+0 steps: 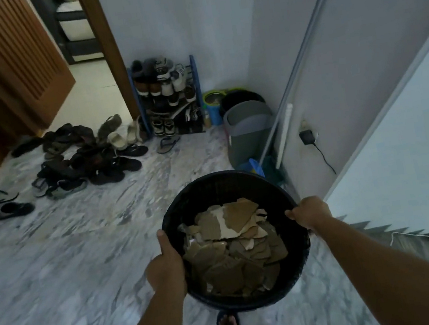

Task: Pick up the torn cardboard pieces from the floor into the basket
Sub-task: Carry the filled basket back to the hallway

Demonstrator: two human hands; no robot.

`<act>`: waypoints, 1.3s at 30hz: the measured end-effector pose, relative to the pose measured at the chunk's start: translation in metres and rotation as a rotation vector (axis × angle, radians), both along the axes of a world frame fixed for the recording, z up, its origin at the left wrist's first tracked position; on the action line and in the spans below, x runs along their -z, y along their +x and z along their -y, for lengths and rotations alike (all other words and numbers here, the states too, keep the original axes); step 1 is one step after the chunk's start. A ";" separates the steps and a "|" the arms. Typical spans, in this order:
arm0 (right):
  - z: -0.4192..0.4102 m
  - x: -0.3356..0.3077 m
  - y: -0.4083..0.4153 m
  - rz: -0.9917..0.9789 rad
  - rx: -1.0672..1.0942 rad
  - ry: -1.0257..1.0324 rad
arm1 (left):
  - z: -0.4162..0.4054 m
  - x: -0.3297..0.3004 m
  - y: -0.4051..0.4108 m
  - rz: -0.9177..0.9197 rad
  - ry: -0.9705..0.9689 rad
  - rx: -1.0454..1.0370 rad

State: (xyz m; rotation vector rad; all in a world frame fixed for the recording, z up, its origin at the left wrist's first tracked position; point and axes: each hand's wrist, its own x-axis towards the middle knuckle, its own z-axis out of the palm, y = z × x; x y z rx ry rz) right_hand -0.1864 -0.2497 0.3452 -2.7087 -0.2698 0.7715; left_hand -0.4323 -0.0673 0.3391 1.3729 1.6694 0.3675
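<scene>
Torn cardboard pieces (235, 246) lay heaped inside the dark round basket (211, 188), which was held above the marble floor (70, 269). The left hand (165, 268) gripped its left rim and the right hand (310, 213) gripped its right rim.

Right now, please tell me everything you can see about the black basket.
The black basket is round, with a dark rim and what looks like woven or mesh plastic walls. It is held above the marble floor, roughly level. The left hand and right hand grip opposite sides of its rim. Torn cardboard pieces fill its bottom.
</scene>
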 end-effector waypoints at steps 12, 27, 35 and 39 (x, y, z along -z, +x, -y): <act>-0.052 0.049 0.187 -0.079 0.150 0.061 | -0.083 0.031 0.203 -0.031 -0.021 0.171; -0.043 0.164 0.374 -0.413 0.276 0.145 | -0.090 0.172 0.380 -0.040 -0.429 0.203; -0.028 0.268 0.402 -0.428 0.156 0.099 | -0.078 0.272 0.405 -0.186 -0.431 0.279; -0.019 0.342 0.412 -0.400 0.094 0.062 | -0.070 0.321 0.410 -0.244 -0.405 0.305</act>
